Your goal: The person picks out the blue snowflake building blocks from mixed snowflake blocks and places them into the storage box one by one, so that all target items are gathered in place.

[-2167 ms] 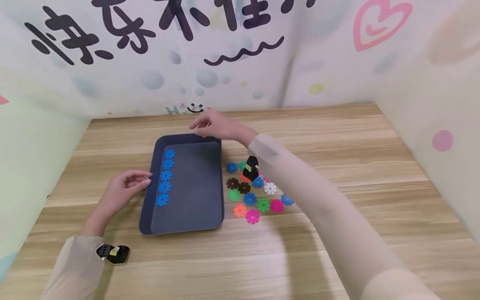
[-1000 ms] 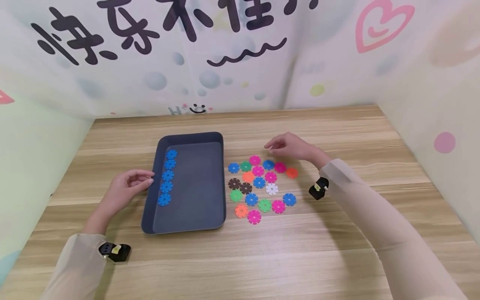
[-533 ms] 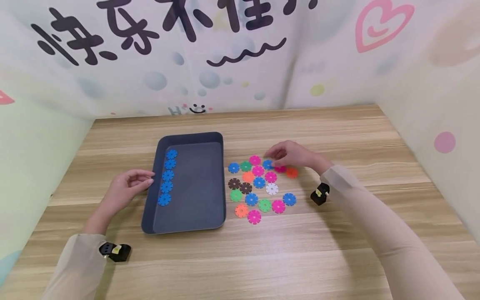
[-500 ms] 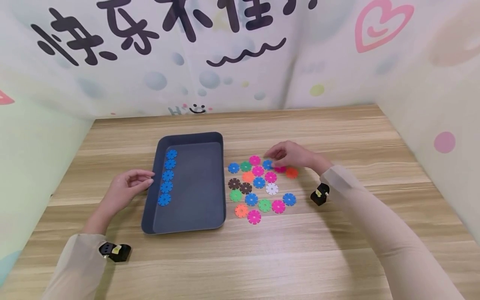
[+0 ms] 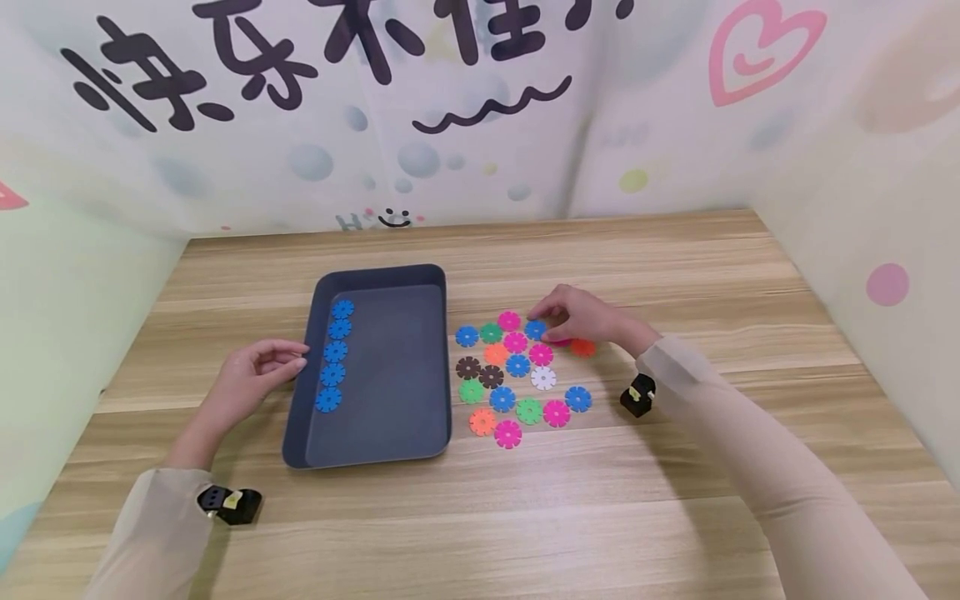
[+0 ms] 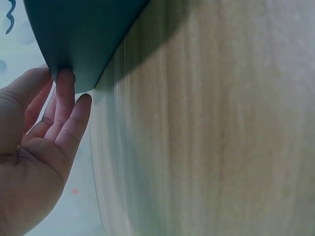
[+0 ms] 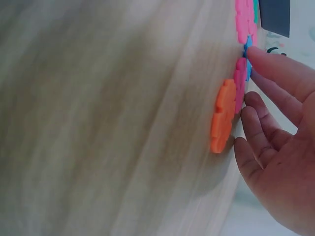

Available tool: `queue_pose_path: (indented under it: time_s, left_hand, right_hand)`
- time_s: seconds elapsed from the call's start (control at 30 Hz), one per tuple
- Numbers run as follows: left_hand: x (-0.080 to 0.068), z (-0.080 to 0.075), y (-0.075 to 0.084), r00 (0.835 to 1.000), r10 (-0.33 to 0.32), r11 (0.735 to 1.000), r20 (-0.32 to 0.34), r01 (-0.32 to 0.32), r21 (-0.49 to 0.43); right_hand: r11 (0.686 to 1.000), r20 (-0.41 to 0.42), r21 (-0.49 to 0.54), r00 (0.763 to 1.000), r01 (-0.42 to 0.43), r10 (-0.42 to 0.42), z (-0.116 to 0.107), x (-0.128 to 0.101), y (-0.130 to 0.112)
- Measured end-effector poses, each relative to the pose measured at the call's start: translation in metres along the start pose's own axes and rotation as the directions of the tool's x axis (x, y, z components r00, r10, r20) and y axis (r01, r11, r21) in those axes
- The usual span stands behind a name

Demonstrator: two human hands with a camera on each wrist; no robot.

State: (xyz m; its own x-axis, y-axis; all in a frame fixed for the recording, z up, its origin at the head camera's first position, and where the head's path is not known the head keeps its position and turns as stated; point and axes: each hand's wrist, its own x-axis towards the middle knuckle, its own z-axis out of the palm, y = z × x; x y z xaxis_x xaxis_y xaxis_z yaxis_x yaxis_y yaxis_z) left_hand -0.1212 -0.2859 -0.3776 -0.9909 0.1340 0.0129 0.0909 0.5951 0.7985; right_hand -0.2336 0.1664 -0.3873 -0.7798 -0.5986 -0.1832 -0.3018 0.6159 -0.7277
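Observation:
My left hand (image 5: 251, 379) pinches the left rim of a dark grey tray (image 5: 390, 392). In the left wrist view its fingers (image 6: 66, 93) lie against the outer wall and the thumb reaches over the rim. A column of several blue snowflake discs (image 5: 333, 352) lies along the tray's left side. To the right of the tray, my right hand (image 5: 585, 317) pinches a blue snowflake disc (image 5: 535, 330) between thumb and index finger, down at the table. Beside it, partly under the hand, are a pink disc (image 7: 240, 83) and an orange disc (image 7: 224, 115).
Loose notched discs spread over the wooden table (image 5: 525, 517) right of the tray: pink (image 5: 507, 434), green (image 5: 529, 411), brown (image 5: 468, 367), orange (image 5: 483, 422) and a white one (image 5: 543, 378). A printed wall cloth (image 5: 480, 167) hangs behind the table.
My right hand has come from over the tray's far edge, rightward to the loose discs, then down onto the blue disc. The left hand has stayed at the rim.

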Motion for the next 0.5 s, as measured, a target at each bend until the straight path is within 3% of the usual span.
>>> queue_pose_path:
  time_s: [0.5]
  left_hand:
    - [0.0002, 0.0002, -0.0022, 1.0, 0.015, 1.0, 0.005, -0.015, 0.006]
  right_hand:
    - [0.998, -0.016, -0.065, 1.0, -0.022, 0.021, 0.0017, 0.0008, -0.0064]
